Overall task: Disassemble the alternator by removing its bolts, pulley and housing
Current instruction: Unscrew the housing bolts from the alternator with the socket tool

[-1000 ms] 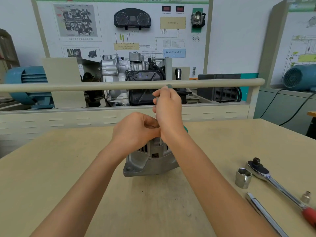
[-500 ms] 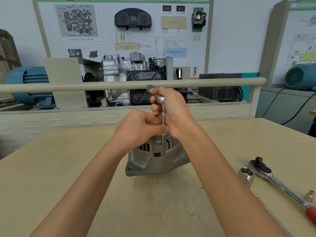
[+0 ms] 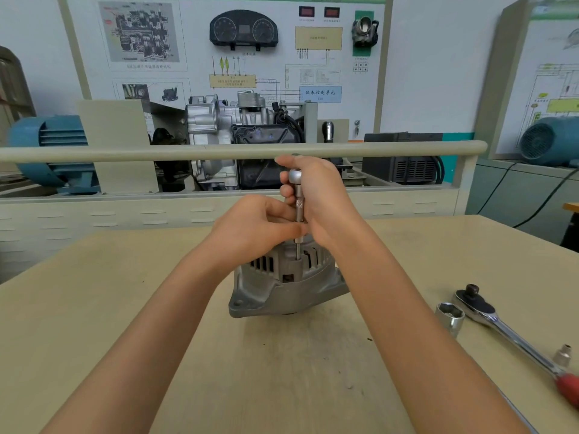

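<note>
The ribbed silver cast-metal alternator (image 3: 286, 285) sits on the beige wooden tabletop (image 3: 94, 308), about midway between its left and right edges, with its flat mounting flange down on the wood and its vented barrel rising straight up. Planted on top of it is a slim silver driver tool with a knurled shaft (image 3: 299, 208), long axis vertical, tip down into a lug on the housing, rounded head pointing up. The right hand (image 3: 316, 198) is curled around the upper part of that driver, fingers wrapped at the head. The left hand (image 3: 260, 230) pinches the shaft lower down, fingertips closed against it just above the alternator. Over towards the right edge lie a chrome ratchet wrench with a red grip (image 3: 507, 333), a large chrome socket (image 3: 449, 317) just beside its head, and a small silver socket (image 3: 562, 355) close by the handle.
</note>
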A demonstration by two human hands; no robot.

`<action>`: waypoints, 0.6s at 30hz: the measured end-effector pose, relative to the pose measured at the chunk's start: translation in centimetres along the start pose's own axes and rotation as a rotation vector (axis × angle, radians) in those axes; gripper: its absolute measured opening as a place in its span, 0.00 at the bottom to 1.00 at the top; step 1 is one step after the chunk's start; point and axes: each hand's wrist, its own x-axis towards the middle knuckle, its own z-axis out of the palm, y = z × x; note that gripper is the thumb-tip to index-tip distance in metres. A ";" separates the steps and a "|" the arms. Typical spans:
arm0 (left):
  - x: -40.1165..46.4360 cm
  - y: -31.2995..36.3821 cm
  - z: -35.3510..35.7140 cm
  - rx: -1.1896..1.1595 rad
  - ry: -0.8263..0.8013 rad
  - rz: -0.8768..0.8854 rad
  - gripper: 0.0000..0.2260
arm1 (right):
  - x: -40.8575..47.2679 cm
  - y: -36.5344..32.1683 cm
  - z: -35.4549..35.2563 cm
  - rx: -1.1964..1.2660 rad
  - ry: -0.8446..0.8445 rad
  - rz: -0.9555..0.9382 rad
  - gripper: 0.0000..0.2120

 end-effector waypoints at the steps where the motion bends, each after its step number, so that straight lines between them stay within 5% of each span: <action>1: 0.0 0.0 0.0 -0.011 -0.001 -0.001 0.05 | 0.0 -0.1 -0.1 0.003 -0.020 0.011 0.14; 8: 0.0 0.1 0.6 0.015 0.112 -0.029 0.04 | -0.3 -0.1 0.1 -0.002 -0.029 -0.007 0.13; 12: 0.0 0.2 1.2 0.124 0.196 -0.051 0.12 | -0.3 0.2 0.2 -0.098 0.021 -0.090 0.14; 18: -0.2 0.5 0.3 0.070 0.014 -0.013 0.04 | -0.5 0.2 0.3 -0.139 0.011 -0.127 0.12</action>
